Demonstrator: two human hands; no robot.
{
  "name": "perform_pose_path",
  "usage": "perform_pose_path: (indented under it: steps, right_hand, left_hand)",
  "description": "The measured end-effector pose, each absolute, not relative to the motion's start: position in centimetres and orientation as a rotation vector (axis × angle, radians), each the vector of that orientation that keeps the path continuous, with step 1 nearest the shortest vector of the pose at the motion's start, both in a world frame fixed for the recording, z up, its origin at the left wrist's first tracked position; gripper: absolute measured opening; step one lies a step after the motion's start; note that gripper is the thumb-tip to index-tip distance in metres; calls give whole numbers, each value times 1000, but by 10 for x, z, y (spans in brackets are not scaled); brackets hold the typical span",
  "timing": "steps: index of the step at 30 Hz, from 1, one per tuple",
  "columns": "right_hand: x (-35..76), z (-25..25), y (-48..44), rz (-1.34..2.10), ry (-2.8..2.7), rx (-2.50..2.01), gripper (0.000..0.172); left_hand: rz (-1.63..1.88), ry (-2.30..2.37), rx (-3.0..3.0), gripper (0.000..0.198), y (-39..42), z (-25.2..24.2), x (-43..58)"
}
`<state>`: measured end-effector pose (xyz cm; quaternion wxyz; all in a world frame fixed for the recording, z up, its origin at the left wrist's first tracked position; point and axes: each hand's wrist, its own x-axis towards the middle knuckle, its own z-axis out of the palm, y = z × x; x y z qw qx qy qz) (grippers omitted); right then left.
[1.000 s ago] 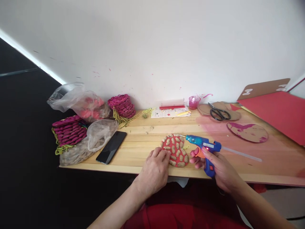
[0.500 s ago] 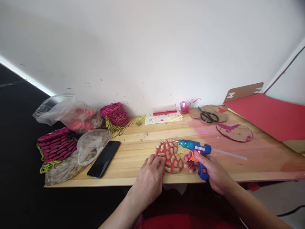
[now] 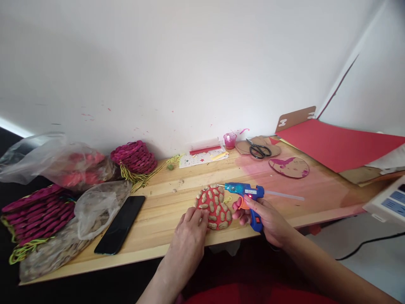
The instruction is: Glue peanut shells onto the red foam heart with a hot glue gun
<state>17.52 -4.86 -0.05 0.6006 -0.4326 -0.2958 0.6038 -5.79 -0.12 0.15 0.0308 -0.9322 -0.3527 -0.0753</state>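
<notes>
A red heart shape covered with peanuts [image 3: 216, 210] lies near the front edge of the wooden table. My left hand [image 3: 189, 236] is closed on its left side, the fingertips partly hidden against the rim. In my right hand [image 3: 268, 219] is a blue hot glue gun [image 3: 255, 207], gripped by its handle with fingers by the orange trigger. A small red light glows on the gun, and its metal nozzle points left, at the heart's upper edge. Out of the gun's rear sticks a clear glue stick [image 3: 284, 195].
To the left lie a black phone [image 3: 120, 225], plastic bags [image 3: 98, 207] and magenta woven pieces [image 3: 134, 158]. Black scissors [image 3: 259, 150] rest on cardboard at the back, beside a pink cup [image 3: 230, 141]. A cardboard oval [image 3: 289, 167] and red sheet [image 3: 341, 143] are at right, near a power strip [image 3: 389, 202].
The camera view has swung to the right, so everything appears further left and the power strip has come in. Both hands, the glue gun and the heart keep nearly the same arrangement.
</notes>
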Motion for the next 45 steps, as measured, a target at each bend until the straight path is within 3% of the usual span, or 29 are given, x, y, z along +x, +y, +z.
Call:
perform_pose_path:
  steps: [5, 45]
  right_hand:
    - [175, -2, -48, 1400, -679, -991, 34]
    - [178, -1, -49, 1437, -684, -968, 36]
  left_hand:
    - [-232, -1111, -2861, 33, -1, 2, -55]
    - [-227, -1073, -2789, 34, -3, 3, -55]
